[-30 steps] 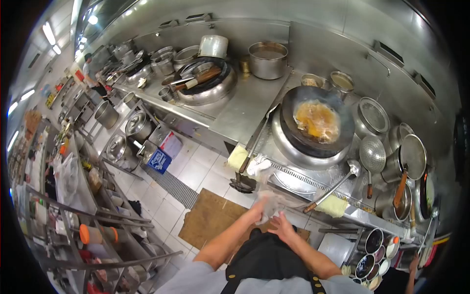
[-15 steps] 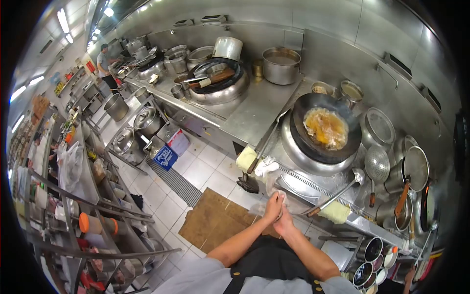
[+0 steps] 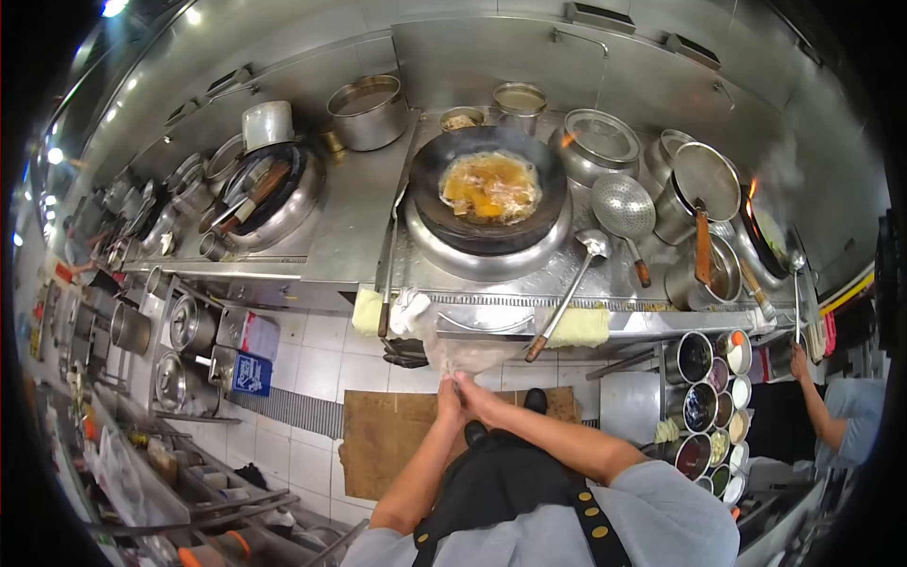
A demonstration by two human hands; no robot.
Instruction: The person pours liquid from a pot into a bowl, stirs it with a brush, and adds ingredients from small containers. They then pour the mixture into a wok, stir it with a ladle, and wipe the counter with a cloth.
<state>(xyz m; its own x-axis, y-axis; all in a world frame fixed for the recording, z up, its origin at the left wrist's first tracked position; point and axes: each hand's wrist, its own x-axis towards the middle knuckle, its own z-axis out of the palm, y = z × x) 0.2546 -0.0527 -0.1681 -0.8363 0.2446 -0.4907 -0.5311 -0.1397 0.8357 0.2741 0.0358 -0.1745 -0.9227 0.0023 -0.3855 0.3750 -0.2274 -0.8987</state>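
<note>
Two bare hands, the left hand [image 3: 450, 401] and the right hand [image 3: 483, 403], meet with fingers gathered on a thin, wrinkled, translucent plastic film [image 3: 484, 354]. It spreads loosely beyond the fingertips, on their far side, near the front edge of a shiny steel counter [image 3: 350, 236]. A crumpled white cloth [image 3: 410, 310] lies at that edge, just left of and beyond the film. Farther off, a round, dark wok [image 3: 552, 189] holds orange-yellow food with a frothy, uneven surface. Right of it are a perforated metal skimmer [image 3: 624, 208] and a long-handled ladle [image 3: 569, 295]. The film's outline blurs into the counter front and floor tiles, several fingertips are concealed where the hands press together, and at far right another person is partly cut off.
</note>
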